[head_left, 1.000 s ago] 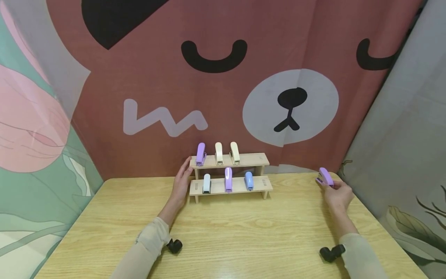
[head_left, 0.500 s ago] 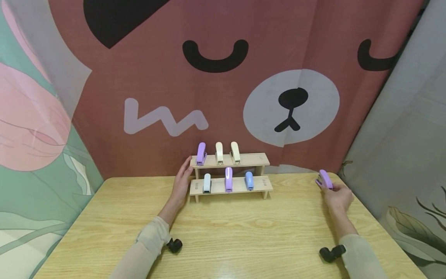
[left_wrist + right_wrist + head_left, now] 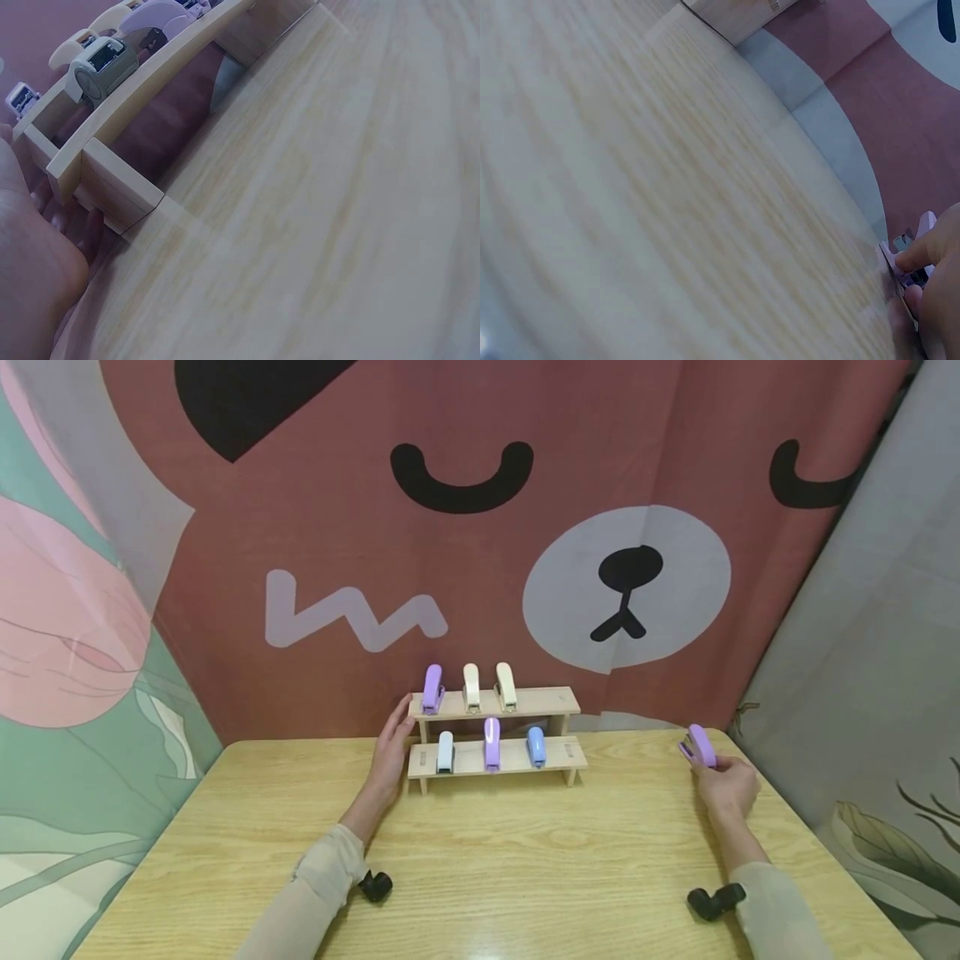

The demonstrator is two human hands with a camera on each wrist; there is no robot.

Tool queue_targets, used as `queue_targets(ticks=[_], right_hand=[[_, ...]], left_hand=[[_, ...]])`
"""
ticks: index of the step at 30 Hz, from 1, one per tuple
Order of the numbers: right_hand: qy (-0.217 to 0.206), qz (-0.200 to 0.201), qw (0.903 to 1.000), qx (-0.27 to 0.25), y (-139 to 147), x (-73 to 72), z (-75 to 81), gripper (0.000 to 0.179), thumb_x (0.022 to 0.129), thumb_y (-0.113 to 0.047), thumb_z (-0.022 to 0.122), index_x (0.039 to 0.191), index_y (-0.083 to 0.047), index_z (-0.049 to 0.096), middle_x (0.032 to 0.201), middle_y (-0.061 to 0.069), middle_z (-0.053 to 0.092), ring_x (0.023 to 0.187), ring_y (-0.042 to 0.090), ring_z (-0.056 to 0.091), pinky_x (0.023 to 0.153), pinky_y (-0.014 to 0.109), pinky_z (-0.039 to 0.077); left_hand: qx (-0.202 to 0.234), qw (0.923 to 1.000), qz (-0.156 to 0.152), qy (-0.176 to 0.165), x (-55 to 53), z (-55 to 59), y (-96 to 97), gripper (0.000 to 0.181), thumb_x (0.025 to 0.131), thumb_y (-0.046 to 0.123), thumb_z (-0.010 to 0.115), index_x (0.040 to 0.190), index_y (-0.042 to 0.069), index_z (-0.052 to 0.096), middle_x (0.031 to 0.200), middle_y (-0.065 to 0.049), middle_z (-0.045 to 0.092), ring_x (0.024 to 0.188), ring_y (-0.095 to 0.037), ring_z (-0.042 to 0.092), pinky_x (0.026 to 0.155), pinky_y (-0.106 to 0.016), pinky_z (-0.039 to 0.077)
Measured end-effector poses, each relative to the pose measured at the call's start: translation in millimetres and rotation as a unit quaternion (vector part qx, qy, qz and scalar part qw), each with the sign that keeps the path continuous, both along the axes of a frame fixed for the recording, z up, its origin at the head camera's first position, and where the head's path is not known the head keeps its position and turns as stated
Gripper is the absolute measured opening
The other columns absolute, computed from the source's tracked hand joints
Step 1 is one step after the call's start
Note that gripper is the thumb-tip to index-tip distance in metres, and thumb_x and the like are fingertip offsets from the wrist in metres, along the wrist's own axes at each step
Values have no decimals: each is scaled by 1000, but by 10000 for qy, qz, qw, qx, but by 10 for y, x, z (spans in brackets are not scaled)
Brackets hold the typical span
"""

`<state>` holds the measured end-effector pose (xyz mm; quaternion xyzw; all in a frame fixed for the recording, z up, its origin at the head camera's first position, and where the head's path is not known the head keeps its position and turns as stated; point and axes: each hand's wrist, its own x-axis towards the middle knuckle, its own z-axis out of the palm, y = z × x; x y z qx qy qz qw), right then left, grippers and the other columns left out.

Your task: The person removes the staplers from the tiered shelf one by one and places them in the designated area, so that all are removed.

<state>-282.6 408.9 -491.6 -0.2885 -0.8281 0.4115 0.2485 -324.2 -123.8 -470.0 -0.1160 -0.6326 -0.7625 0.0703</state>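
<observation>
At the table's far right corner, my right hand (image 3: 729, 787) pinches a purple stapler (image 3: 702, 745) between thumb and fingers. The right wrist view shows the thumb on that stapler (image 3: 928, 223), partly hidden by the hand. My left hand (image 3: 390, 752) touches the left end of a two-tier wooden rack (image 3: 551, 758), fingers extended. On its upper tier stand a purple stapler (image 3: 432, 689) and two cream staplers, one (image 3: 471, 686) beside the other (image 3: 506, 686). The lower tier bears a pale blue stapler (image 3: 446, 752), a purple stapler (image 3: 492, 743) and a blue stapler (image 3: 536, 747).
The wooden table (image 3: 525, 860) extends in front of the rack and between the hands. A printed bear curtain (image 3: 480, 568) hangs right behind the rack. Another curtain (image 3: 862, 693) borders the right side, close to the right hand.
The stapler in my right hand has come down very slightly toward the table. My left hand and the rack keep their places.
</observation>
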Motion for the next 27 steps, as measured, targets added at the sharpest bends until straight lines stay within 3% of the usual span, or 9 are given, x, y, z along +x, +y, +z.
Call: queue_targets(ticks=[9, 17, 22, 27], right_hand=[[40, 45, 9999, 99, -5, 17, -15, 44, 92, -24, 76, 118, 11, 67, 107, 28, 67, 96, 38, 60, 72, 42, 43], [58, 311, 9987, 389, -19, 20, 25, 48, 89, -18, 75, 122, 15, 61, 108, 33, 65, 100, 45, 58, 83, 51, 45], [-80, 399, 9988, 290, -20, 39, 100, 53, 89, -19, 73, 127, 15, 57, 112, 34, 62, 103, 46, 57, 85, 52, 45], [-267, 347, 9989, 178, -38, 64, 191, 60, 94, -32, 69, 132, 11, 54, 123, 32, 55, 111, 47, 52, 88, 58, 43]], left_hand=[[16, 10000, -16, -18, 1, 8, 10, 54, 110, 26, 47, 161, 15, 34, 164, 0, 30, 149, -25, 24, 117, -62, 17], [101, 9999, -23, -12, -194, -219, -27, 53, 110, 31, 46, 161, 23, 34, 164, 4, 28, 149, -22, 23, 117, -60, 17], [143, 9999, 19, 80, -215, -266, -10, 52, 109, 37, 48, 160, 29, 37, 163, 8, 30, 148, -19, 23, 118, -58, 15], [147, 9997, 109, 141, -204, -265, 6, 53, 107, 41, 51, 158, 30, 40, 161, 9, 34, 146, -19, 27, 117, -59, 18]])
